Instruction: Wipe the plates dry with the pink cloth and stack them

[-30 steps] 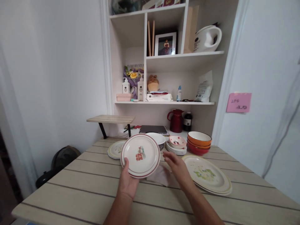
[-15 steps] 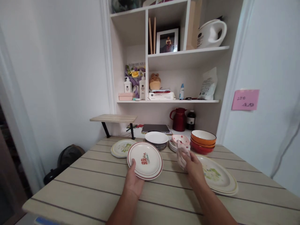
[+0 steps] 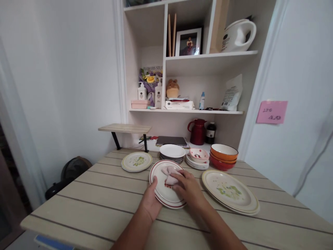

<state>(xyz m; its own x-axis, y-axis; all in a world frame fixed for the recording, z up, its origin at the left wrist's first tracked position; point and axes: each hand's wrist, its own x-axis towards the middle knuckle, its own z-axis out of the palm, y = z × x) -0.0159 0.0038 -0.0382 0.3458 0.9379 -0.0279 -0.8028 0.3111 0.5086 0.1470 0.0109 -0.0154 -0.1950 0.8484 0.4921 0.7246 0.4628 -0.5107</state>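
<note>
My left hand (image 3: 151, 198) grips the lower left rim of a white plate (image 3: 161, 192) with dark red rings, its thumb on top and the fingers underneath. The plate is tilted toward me above the table. A light pinkish cloth (image 3: 171, 176) lies pressed on the plate's face under the fingers of my right hand (image 3: 189, 189). Part of the plate's red print shows below the cloth. To the right rest oval plates (image 3: 231, 191) with a green leaf pattern, one on another.
Behind stand a stack of white-topped plates (image 3: 172, 151), small plates with a pink dotted bowl (image 3: 199, 155) on top, and orange and red bowls (image 3: 224, 157). Green-patterned plates (image 3: 136, 161) lie at left, near a small raised wooden shelf (image 3: 125, 128). A red jug (image 3: 197, 132) stands farther back.
My right hand has brought the cloth from the right, beside the plate, onto the plate's face. The plate has shifted slightly right and down in the view, still in my left hand.
</note>
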